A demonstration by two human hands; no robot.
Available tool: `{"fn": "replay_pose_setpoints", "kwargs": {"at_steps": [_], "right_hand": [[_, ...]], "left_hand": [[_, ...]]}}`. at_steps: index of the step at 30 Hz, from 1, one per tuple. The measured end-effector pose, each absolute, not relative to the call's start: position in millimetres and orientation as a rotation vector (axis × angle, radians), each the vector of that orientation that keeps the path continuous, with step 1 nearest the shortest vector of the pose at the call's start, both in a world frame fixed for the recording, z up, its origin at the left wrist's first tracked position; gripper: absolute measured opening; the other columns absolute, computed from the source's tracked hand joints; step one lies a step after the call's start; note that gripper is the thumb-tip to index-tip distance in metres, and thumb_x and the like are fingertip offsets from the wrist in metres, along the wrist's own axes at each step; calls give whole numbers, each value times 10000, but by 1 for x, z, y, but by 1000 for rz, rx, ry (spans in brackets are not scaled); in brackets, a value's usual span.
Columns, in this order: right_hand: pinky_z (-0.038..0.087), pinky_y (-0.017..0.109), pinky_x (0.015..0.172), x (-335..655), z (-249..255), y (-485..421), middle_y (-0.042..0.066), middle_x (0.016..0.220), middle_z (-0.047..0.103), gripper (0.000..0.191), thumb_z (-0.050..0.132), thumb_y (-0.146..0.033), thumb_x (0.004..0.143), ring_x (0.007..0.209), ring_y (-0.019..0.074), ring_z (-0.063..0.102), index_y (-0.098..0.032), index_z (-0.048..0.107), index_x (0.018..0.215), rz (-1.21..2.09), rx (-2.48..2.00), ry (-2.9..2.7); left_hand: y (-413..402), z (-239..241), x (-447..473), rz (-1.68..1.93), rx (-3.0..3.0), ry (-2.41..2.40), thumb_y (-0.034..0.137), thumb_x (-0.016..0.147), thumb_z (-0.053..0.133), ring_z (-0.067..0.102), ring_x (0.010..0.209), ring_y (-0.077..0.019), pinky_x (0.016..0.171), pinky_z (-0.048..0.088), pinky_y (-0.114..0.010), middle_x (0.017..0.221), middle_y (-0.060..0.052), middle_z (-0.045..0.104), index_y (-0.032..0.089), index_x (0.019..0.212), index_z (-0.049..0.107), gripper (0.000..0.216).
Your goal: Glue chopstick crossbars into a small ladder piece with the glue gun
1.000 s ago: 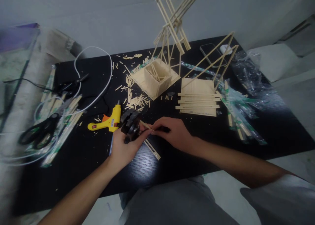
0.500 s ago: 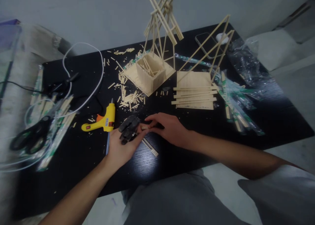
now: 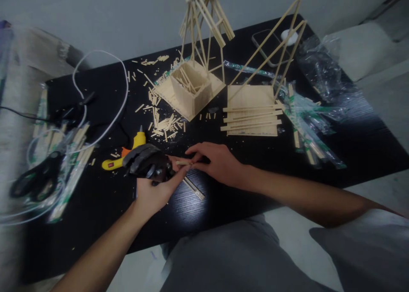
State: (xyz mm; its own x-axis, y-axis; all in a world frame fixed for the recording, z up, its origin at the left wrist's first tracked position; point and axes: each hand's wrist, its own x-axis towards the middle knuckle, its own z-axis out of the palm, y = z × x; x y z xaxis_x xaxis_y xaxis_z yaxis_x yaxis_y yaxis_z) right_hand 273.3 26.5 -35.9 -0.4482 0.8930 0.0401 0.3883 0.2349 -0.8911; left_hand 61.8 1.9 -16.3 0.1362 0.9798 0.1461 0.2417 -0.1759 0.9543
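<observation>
My left hand is closed, thumb and fingers on a short pale wooden stick above the front of the table. My right hand pinches the stick's right end, its fingertips against my left thumb. A bulky black object covers the knuckles of my left hand; its kind and how it is held cannot be made out. Thin wooden strips lie side by side just below my left thumb. Left of that hand is a yellow glue gun, partly hidden by the black object.
A stick structure with a wooden box stands at the back, cut stick pieces scattered beside it. A wooden panel carries several strips. Scissors, a white cable and wrapped sticks lie left; more packets lie right.
The black object has swung left and up over my left hand, now hiding part of the glue gun. Both hands stay together at the stick. The view has shifted slightly.
</observation>
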Motion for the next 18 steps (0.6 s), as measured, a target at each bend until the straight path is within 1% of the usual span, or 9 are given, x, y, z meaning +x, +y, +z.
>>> {"fn": "replay_pose_setpoints", "kwargs": {"at_steps": [3,6,9,11,13,15,18], "right_hand": [[560,374,1008,271,-36,26,11,989,854,299,871,-81,935,1076,231,797,-235,750,1160,1206,-1164,-1890],[575,331,908,270,-33,27,-30,891,825,353,910,-100,873,923,198,808,-227,710,1134,1447,-1126,-1673],[599,316,823,272,-27,33,-72,769,779,550,1020,-202,707,789,188,801,-220,661,1123,1841,-1026,-1270],[605,303,799,275,-23,38,-66,749,783,631,1059,-203,612,744,172,789,-207,651,1094,2050,-1008,-1044],[556,232,703,277,-20,43,-57,722,781,656,1080,-183,559,688,133,749,-190,656,1059,2161,-1026,-886],[494,186,618,278,-18,46,-50,696,775,651,1091,-170,534,650,108,713,-183,665,1026,2235,-1027,-773],[484,164,591,278,-17,46,-38,701,784,605,1090,-144,531,635,95,698,-182,677,973,2306,-1003,-696]], "left_hand": [[2,-17,64,1119,1561,1224,254,888,894,868,908,-223,914,747,-381,918,-11,858,240,795,585,323],[4,-15,64,1150,1549,1219,228,893,888,861,907,-204,895,736,-350,937,-5,857,236,817,599,298],[8,-10,59,1165,1581,1228,202,881,893,854,967,-193,944,719,-338,1028,-15,871,231,832,611,287],[10,-7,53,1144,1627,1244,201,865,911,843,920,-173,926,711,-315,1067,-20,876,227,832,603,310],[11,-5,48,1079,1667,1223,224,851,934,831,847,-160,862,712,-304,1131,-30,878,227,855,602,333],[10,-5,46,1021,1708,1194,273,851,952,842,853,-180,839,716,-326,1191,-50,874,230,888,613,344],[6,-6,48,1007,1823,1158,333,872,950,863,909,-222,863,721,-373,1202,-64,876,239,904,629,336]]}}
